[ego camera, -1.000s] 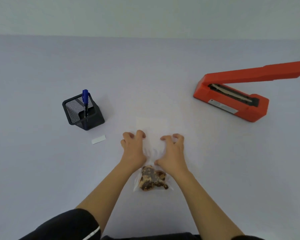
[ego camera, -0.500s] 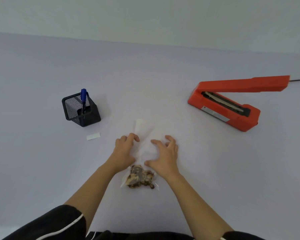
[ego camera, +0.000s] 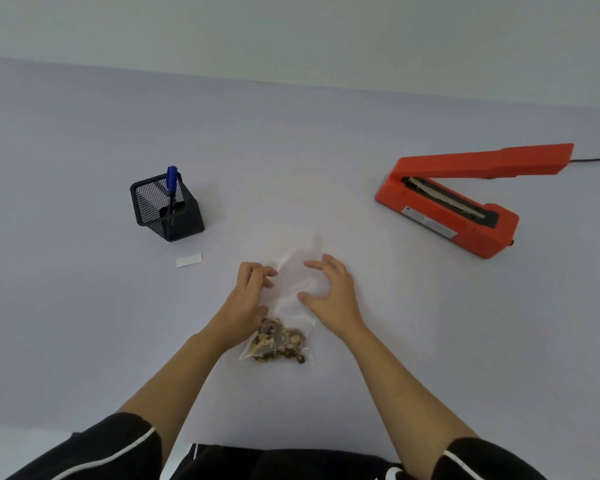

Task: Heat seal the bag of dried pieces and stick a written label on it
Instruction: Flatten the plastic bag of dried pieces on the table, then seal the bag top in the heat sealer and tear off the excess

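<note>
Bag [ego camera: 284, 327] flat on pale lilac table [ego camera: 84, 306] — both hands' fingers [ego camera: 262, 271] pinching its empty top, w/ wall behind.

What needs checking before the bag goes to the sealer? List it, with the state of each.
1. Sealer arm raised, slot free: ok.
2. Dried pieces settled at the bag's near end, away from the mouth: ok.
3. Bag mouth flat and uncreased: not ok, it is wrinkled and lifting.
4. Left hand and right hand gripping the bag: cannot tell.
5. Label and pen ready: ok.
</note>
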A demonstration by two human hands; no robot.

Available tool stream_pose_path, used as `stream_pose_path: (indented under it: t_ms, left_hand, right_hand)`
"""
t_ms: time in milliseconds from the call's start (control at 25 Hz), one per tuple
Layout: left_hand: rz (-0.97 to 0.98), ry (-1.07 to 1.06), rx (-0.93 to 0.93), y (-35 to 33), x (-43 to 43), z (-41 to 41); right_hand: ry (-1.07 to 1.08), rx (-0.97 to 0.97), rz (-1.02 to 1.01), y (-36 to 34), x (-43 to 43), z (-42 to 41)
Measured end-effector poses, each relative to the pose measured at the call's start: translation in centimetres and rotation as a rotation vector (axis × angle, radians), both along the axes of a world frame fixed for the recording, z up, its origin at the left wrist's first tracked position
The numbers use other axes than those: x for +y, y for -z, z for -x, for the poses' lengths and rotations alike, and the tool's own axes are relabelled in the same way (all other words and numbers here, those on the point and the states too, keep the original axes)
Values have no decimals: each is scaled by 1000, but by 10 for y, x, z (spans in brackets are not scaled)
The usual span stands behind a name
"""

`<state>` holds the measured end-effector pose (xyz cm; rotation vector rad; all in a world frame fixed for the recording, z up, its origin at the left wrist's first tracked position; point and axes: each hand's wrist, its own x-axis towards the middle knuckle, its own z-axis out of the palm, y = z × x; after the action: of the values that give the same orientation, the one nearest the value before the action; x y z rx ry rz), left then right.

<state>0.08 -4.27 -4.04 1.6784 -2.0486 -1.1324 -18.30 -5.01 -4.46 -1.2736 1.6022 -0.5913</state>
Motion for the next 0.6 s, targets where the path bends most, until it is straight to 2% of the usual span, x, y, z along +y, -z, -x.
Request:
stream_pose_path:
  t_ms: [160,400,520,600]
  left_hand:
    - [23,-75,29,1,4,0]
    - [-199,-300,339,-18,-13,32]
    - [-276,-308,438,-26,-26,60]
    - [-334,-278,438,-27,-38,78]
  right_hand:
    - [144,-172,13,-7,-5,6]
    - [263,-290,22,-15,8,42]
    - [333,-321,34,-20,17,76]
    - [370,-334,47,-25,20,96]
